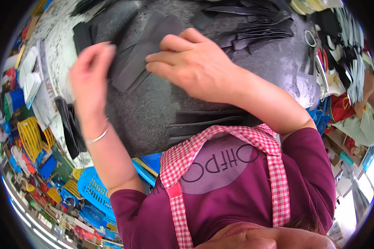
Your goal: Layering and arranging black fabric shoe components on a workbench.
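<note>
A stack of dark grey fabric strips [139, 58] lies slantwise on the worktop in front of me. My right hand [191, 64] is over its right edge, thumb and forefinger pinched together at the strip and the other fingers curled. On the left side of the stack, my left hand [89, 70] is raised and smeared by motion. Beside its fingertips runs a blurred black strip [122, 35]; whether the fingers grip it does not show. A bracelet circles my left wrist.
Fanned dark strips [257, 31] lie at the far right, and more strips [199, 122] by my apron. Scissors [323, 58] are at the right edge. Black pieces [68, 124] hang over the left edge. A blue basket [95, 189] stands below left.
</note>
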Available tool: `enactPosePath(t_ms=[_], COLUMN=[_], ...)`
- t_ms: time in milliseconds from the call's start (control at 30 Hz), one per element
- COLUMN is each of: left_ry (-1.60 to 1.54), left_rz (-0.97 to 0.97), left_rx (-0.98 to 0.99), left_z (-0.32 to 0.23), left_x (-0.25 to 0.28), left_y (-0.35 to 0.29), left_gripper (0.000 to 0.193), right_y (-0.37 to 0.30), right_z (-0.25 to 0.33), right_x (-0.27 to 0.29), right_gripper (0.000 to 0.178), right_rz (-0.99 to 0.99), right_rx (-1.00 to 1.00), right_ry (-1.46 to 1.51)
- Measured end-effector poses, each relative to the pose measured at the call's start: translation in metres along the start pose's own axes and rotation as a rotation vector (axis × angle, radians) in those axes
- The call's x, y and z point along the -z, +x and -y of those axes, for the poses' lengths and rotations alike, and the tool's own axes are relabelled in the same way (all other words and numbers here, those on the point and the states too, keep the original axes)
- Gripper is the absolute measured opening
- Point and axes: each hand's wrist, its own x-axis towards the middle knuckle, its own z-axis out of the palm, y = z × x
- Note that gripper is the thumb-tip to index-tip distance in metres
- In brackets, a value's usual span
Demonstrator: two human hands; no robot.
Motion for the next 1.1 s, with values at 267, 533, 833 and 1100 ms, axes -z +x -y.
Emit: enactPosePath(t_ms=[267,533,833,1100], left_ry=[0.272,0.448,0.386,0.438], left_rz=[-0.028,0.382,0.346,0.313], left_rx=[-0.757,-0.728,-0.615,-0.603], left_z=[-0.088,-0.047,-0.055,-0.053], left_x=[-0.036,-0.099,-0.071,-0.065], left_y=[-0.066,-0.11,-0.124,-0.135], left_gripper=[0.015,0.03,0.031,0.032], right_y=[-0.033,-0.129,-0.146,-0.118], right_z=[-0.03,-0.066,-0.065,-0.028], right_x=[0.04,0.102,0.106,0.107], right_gripper=[0.011,0.024,0.026,0.032], right_rz=[-0.227,0.02,0.074,0.027], right_rx=[-0.185,-0.379,-0.317,-0.445], right_ry=[0.126,-0.203,-0.313,0.153])
